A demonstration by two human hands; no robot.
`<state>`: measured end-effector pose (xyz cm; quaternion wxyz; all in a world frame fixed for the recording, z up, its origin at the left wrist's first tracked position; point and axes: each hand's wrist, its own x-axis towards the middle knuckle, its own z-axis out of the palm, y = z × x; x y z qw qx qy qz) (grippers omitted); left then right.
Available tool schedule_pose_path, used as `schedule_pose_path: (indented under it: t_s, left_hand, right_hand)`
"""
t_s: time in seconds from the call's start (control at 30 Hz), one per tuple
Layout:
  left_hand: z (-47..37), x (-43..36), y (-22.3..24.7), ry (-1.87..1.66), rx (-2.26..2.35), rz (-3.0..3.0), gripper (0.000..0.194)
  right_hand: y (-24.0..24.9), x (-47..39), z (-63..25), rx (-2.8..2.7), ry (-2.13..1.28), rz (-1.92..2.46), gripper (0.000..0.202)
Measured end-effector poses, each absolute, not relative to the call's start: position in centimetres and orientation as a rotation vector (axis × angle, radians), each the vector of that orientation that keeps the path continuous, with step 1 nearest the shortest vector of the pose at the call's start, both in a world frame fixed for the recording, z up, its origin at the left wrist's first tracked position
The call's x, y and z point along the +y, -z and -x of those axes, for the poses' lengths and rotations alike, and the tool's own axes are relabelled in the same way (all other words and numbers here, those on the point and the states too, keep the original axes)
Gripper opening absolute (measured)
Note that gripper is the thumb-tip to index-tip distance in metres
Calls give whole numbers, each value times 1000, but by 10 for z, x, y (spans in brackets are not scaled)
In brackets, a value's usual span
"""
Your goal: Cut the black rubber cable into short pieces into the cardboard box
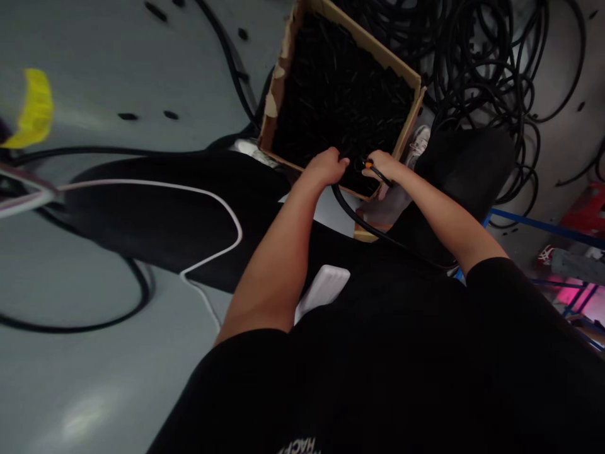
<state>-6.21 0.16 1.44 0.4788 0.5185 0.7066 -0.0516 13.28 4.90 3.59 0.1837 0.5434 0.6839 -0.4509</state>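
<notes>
My left hand [327, 167] is closed around a black hose or thick cable [348, 209] near its end. From that hand the hose curves down past my lap to the right. Close by, my right hand [382, 165] is wrapped round a hand tool with black-and-orange handles [369, 164]; its jaws are too dark to make out. Both hands are over the near edge of an open cardboard box [278, 82]. Inside it lie many short black cut pieces [345, 82].
Coils of black hose [491, 69] lie tangled at the upper right. Loose black pieces [127, 116] dot the grey floor. A white cable [189, 187] crosses my leg to a white power bank [328, 284] on my lap. A blue metal frame [543, 227] stands at right.
</notes>
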Motion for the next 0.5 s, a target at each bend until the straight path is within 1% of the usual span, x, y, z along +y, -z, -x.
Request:
schedule_pose_path:
  t_s: [0.13, 0.27, 0.37, 0.5]
  left_hand:
    - [69, 1, -1, 66, 1752, -1247, 51]
    - [74, 1, 0, 28, 1798, -1288, 43]
    - [72, 2, -7, 28, 1703, -1341, 41]
    - [69, 3, -13, -70, 1572, -1378, 40]
  right_hand:
    - [-46, 46, -130, 1671, 1473, -1532, 21]
    - [-47, 45, -128, 1778, 1675, -1518, 20]
    - [-43, 47, -128, 1826, 1795, -1490, 21]
    - [-38, 49, -130, 1848, 1813, -1492, 22]
